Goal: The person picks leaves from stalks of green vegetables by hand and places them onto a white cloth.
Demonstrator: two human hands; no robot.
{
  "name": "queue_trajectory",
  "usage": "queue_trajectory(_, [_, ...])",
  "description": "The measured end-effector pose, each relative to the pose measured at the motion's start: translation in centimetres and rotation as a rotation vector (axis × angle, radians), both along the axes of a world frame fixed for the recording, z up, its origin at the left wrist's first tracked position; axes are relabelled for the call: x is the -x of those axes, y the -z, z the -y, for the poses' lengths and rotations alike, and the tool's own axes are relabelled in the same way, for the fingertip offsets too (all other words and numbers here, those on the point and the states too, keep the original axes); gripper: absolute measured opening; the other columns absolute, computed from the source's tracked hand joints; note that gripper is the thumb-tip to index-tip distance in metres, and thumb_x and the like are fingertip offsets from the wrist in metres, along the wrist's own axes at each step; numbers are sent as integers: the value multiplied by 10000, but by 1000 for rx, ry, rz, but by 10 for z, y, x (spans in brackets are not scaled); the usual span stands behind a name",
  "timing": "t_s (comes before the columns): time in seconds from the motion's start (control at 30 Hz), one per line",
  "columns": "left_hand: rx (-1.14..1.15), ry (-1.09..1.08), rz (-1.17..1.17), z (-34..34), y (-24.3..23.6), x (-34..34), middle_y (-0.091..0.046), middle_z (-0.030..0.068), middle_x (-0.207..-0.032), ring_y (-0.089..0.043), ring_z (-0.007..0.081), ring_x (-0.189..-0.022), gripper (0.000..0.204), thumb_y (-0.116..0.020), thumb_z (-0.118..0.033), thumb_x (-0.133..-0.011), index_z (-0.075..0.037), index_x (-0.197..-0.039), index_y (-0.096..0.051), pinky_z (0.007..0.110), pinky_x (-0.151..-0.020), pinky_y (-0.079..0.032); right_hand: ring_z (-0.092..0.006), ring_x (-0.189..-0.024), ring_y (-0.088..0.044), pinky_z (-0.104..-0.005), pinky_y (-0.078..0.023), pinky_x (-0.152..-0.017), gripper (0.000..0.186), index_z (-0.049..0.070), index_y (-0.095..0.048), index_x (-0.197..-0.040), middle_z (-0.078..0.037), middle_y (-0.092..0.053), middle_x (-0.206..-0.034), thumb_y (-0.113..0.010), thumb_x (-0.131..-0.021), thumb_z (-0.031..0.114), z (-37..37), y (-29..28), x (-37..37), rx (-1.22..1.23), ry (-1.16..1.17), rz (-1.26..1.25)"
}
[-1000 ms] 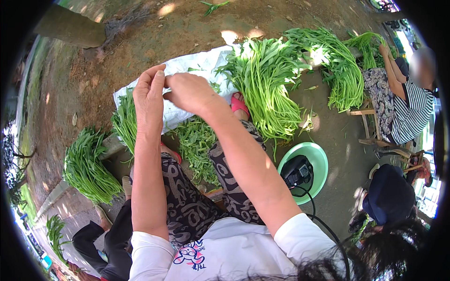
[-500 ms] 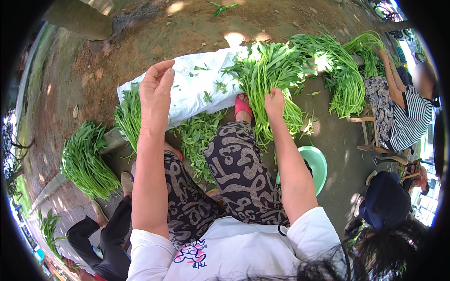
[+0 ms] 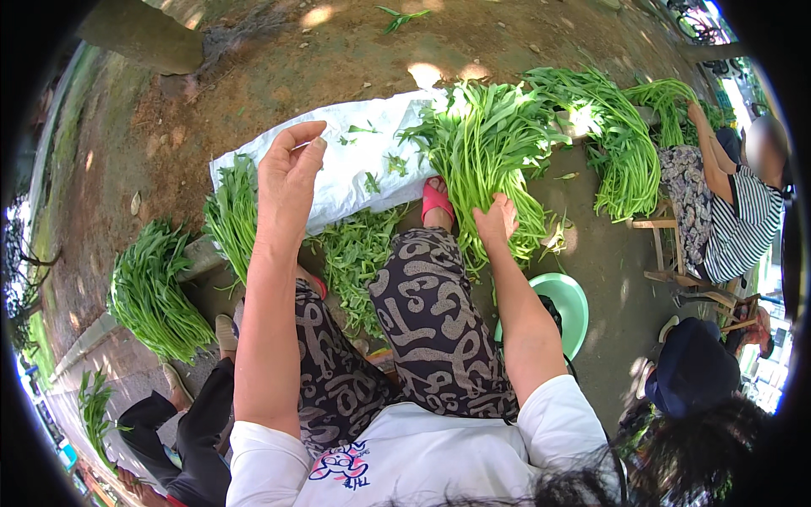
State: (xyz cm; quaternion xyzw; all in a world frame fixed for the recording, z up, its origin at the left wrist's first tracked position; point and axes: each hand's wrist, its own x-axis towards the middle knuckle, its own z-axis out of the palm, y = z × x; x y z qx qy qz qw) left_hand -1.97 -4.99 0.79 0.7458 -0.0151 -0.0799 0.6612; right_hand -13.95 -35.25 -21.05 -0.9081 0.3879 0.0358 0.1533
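A tree trunk [image 3: 144, 38] rose from brown soil [image 3: 253, 93] beyond the white sheet [image 3: 342, 190], to its left. The left hand [image 3: 289, 173] was above the sheet, grip slightly parted. Nearer than the sheet, a shirt [image 3: 422, 456] bore printed lettering [image 3: 351, 484]. The green stem bundle [image 3: 481, 139] lay at the sheet's right end, beneath the right hand [image 3: 496, 223]; whether that grip pinched could not be told. Grey ground [image 3: 610, 279] lay farther right.

Glossy green stems [image 3: 473, 182], smooth plastic basin [image 3: 578, 319], crinkled plastic-looking sheet [image 3: 342, 193], matt cloth trousers [image 3: 431, 325], rough soil [image 3: 279, 72].
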Motion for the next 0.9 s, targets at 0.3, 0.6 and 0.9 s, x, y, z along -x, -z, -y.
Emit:
queue_trajectory(0.3, [-21, 50, -35, -1, 3, 1, -604, 24, -1070, -570, 124, -978, 255, -561, -174, -905, -44, -1122, -595, 271, -819, -450, -316, -1135, -440, -489, -337, -934, 523, 71, -457, -1078, -142, -482, -1158, -728, -697, 306, -2, 3, -13, 85, -11, -90])
queue_trajectory(0.6, [-52, 105, -36, 0, 2, 1, -598, 45, -1109, -584, 144, -984, 293, -554, -190, -909, -26, -1151, -574, 281, -831, -449, -354, -1015, -489, -464, -388, -888, 346, 49, -486, -989, -158, -470, -1115, -619, -711, 206, 17, 30, 7, 18, 40, 339])
queue_trajectory(0.9, [-62, 135, -41, -2, 1, 2, -602, 52, -1115, -593, 153, -985, 308, -553, -189, -905, -16, -1159, -565, 285, -832, -451, -415, -929, -584, -463, -448, -832, 489, 81, -486, -1166, -212, -627, -1028, -578, -732, 285, 31, 9, 8, -142, 132, 321])
